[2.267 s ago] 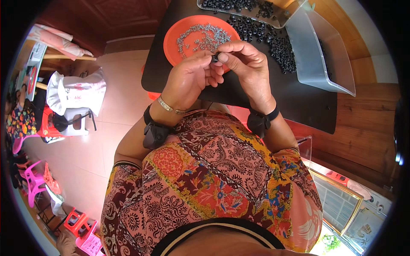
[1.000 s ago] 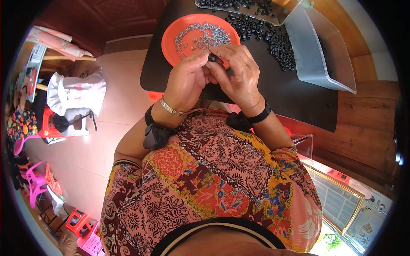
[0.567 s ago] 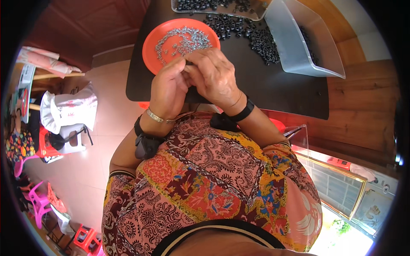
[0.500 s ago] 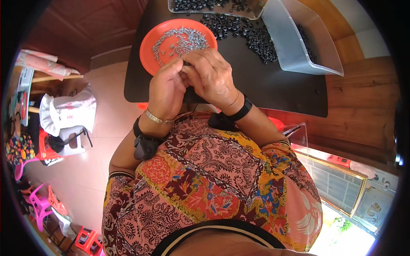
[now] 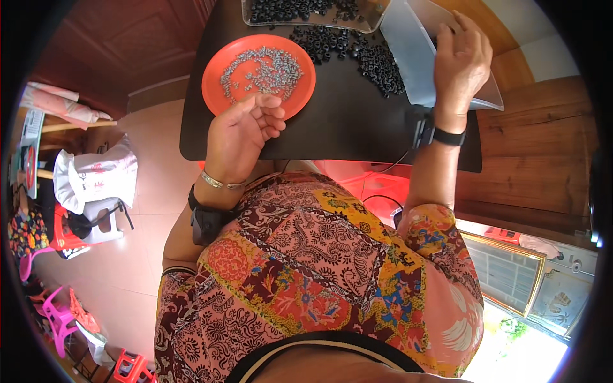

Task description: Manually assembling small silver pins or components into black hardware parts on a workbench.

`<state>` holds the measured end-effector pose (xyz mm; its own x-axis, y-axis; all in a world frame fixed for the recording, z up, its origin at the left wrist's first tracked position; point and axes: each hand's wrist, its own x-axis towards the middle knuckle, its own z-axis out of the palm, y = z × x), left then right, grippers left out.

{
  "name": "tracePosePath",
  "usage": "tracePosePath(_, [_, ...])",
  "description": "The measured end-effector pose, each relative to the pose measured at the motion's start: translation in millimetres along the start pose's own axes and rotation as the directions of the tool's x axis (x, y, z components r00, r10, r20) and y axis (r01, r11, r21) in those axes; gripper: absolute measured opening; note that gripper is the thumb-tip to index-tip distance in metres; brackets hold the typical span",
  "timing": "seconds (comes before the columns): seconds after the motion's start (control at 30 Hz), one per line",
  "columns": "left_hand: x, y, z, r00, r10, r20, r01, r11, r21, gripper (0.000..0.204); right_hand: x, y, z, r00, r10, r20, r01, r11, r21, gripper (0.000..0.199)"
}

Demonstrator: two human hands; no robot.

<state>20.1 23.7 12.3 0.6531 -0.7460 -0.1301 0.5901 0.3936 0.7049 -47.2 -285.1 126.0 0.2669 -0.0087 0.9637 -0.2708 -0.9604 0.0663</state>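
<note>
Matte black table (image 5: 345, 127), round orange plate (image 5: 258, 71), small metal screws (image 5: 262, 67)

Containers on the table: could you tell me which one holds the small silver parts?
The round orange plate, beside the left hand; the clear tray holds black rings.

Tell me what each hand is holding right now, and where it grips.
Left hand hovers half-curled at the orange plate; whether it pinches a small part cannot be told. Right hand lies over the clear plastic bin, fingers spread, gripping nothing visible.
</note>
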Motion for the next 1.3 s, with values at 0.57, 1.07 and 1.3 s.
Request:
tracePosePath(0.57, [-5.5, -0.5, -6.3, 1.000, -0.006, -0.024, 0.005, 0.999, -0.045, 0.028, -80.6, -2.3, 94.9, 0.447, -0.152, 0.881, -0.023, 0.983, 0.181, 0.020])
tracePosePath(1.07, [-2.8, -2.4, -3.3, 0.997, -0.066, -0.043, 0.064, 0.997, -0.037, 0.030, -66.3, -37.0, 51.0, 0.557, -0.077, 0.827, -0.470, 0.791, 0.390, 0.021])
tracePosePath(1.3, [2.7, -9.5, 10.4, 0.997, -0.075, 0.006, 0.075, 0.997, 0.030, 0.026, -65.8, -104.4, -1.3, 0.514, -0.343, 0.786, -0.745, 0.275, 0.607, 0.023])
